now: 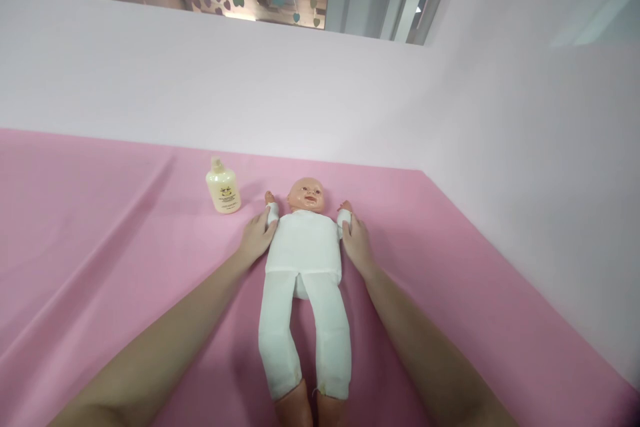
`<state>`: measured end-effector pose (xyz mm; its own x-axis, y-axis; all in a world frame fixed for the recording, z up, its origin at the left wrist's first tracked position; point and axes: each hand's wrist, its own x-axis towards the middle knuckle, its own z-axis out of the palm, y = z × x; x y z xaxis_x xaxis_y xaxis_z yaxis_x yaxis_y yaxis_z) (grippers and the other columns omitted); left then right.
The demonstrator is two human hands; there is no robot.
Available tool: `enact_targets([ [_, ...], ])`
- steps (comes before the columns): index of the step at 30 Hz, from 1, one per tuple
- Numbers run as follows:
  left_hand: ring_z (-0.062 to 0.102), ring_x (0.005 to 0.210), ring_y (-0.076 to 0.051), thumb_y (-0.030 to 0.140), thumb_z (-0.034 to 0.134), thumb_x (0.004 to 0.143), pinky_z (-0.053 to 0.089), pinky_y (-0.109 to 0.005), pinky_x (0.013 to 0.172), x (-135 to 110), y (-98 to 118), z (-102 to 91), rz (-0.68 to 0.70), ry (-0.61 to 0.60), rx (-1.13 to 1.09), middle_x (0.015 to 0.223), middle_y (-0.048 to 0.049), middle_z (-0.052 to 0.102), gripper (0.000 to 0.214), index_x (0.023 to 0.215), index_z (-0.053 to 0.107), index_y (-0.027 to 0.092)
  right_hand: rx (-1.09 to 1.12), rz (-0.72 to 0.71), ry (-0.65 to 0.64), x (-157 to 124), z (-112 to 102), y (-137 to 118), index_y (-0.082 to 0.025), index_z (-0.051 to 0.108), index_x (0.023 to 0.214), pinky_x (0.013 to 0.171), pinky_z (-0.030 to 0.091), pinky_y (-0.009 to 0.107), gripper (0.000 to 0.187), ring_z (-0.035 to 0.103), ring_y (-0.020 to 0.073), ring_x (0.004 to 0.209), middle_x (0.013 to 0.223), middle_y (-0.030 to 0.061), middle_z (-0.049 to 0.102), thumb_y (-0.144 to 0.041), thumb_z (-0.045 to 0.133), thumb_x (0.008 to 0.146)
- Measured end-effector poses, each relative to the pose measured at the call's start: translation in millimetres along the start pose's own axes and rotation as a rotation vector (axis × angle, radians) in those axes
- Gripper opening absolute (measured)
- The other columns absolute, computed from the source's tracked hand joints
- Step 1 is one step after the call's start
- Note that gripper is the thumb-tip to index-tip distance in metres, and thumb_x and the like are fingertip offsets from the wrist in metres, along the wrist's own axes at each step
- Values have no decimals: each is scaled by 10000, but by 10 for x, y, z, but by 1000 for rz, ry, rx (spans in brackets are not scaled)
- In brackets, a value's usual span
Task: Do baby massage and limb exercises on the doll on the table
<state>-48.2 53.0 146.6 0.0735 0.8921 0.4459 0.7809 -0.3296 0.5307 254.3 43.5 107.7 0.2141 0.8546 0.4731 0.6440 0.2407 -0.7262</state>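
A baby doll [304,260] in white clothes lies on its back on the pink sheet [100,247], head toward the wall. My left hand [257,237] grips the doll's arm on the left side, fingers wrapped round its white sleeve. My right hand [356,240] holds the doll's other arm in the same way. Both of the doll's arms are raised beside its head. Its feet reach the bottom edge of the view between my forearms.
A cream-coloured lotion bottle [223,187] stands upright on the sheet, just left of the doll's head. A pale wall [525,147] runs along the back and the right side of the pink surface. Glass panes sit above the back wall.
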Motion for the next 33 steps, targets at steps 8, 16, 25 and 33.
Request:
enact_targets([
  [8, 560, 1348, -383, 507, 384, 1003, 414, -544, 1114, -8, 40, -27, -17, -22, 14, 1418, -191, 631, 686, 1569, 399, 120, 63, -26, 17, 10, 3, 27, -175, 630, 1287, 980, 477, 494, 481, 613, 306, 1061, 1092, 131, 687, -443, 368, 987],
  [16, 577, 1340, -363, 506, 418, 997, 421, -524, 1116, -4, 9, -15, -12, -4, 12, 1415, -175, 640, 665, 1558, 420, 150, 60, 17, -11, -15, -68, -74, -155, 648, 1268, 976, 487, 494, 500, 629, 321, 1065, 1102, 151, 701, -434, 350, 979],
  [25, 597, 1320, -375, 501, 468, 984, 440, -549, 1101, -7, 31, -43, -68, -28, -44, 1404, -169, 650, 679, 1578, 397, 180, 185, -24, -29, -58, -136, -170, -221, 584, 1389, 1025, 498, 438, 487, 651, 282, 1173, 1292, 94, 698, -388, 404, 969],
  [33, 534, 1392, -317, 420, 597, 921, 440, -492, 1154, -14, 29, -41, -43, 36, -327, 1551, -135, 513, 695, 1558, 388, 235, 374, -13, 1, -79, -146, -218, -226, 497, 1476, 1104, 475, 482, 564, 600, 294, 1286, 1426, 106, 617, -389, 488, 936],
])
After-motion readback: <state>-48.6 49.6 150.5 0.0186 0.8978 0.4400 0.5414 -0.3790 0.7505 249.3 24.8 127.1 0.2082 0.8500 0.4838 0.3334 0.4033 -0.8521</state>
